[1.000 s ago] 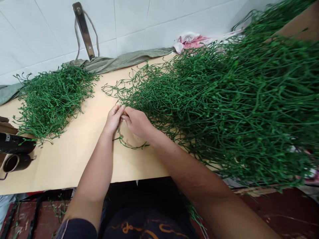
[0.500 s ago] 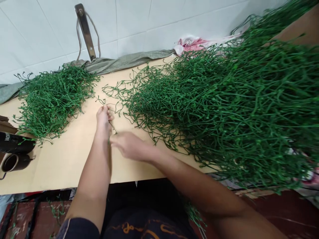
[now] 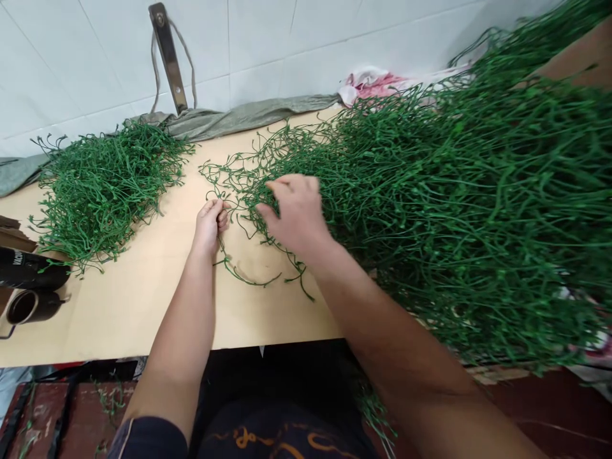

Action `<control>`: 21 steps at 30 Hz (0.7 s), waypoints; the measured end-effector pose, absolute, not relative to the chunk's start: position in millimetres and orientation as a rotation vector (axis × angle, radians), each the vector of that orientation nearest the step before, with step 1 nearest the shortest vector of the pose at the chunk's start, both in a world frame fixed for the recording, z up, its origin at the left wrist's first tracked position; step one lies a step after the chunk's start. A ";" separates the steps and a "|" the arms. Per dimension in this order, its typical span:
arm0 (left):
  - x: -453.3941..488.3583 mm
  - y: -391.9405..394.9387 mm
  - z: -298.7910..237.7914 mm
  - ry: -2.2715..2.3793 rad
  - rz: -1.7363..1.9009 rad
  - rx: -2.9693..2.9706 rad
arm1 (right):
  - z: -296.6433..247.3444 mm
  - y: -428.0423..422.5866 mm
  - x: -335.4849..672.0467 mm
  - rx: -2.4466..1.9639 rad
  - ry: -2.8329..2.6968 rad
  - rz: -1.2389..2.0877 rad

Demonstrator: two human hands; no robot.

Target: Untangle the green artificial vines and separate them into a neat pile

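My left hand (image 3: 213,221) is closed above the tabletop, pinching a thin green stem (image 3: 245,276) that curves down from it toward the right. More stem ends poke out above its fingers. My right hand (image 3: 299,213) is over the left end of a large heap of green stems (image 3: 430,191), fingers parted and slightly blurred; nothing shows in its grasp. These stems look thin, wiry and branched, with small knobs at their tips. A smaller heap of green stems (image 3: 112,185) lies to the left of my left hand.
A black mug (image 3: 45,306) and a black cylinder (image 3: 33,271) lie at the table's left edge. Along the tiled wall (image 3: 258,38) runs a grey-green cloth (image 3: 243,118), with a pink and white cloth (image 3: 370,84) farther right. A metal bracket (image 3: 167,57) leans there.
My right hand has moved from beside my left forearm up and right to the large heap, its fingers opening. A stem now trails below my left hand, which has shifted slightly right.
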State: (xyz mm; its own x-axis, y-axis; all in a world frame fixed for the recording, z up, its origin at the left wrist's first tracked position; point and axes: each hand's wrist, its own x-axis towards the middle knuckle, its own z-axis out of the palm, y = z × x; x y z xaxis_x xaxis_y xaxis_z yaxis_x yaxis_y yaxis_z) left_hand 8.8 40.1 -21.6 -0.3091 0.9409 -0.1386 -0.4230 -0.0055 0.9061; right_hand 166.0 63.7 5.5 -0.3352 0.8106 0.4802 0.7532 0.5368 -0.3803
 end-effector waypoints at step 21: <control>13.2 39.4 -23.4 1.078 1.501 0.713 | -7.9 48.8 131.5 -1.155 -2.267 0.115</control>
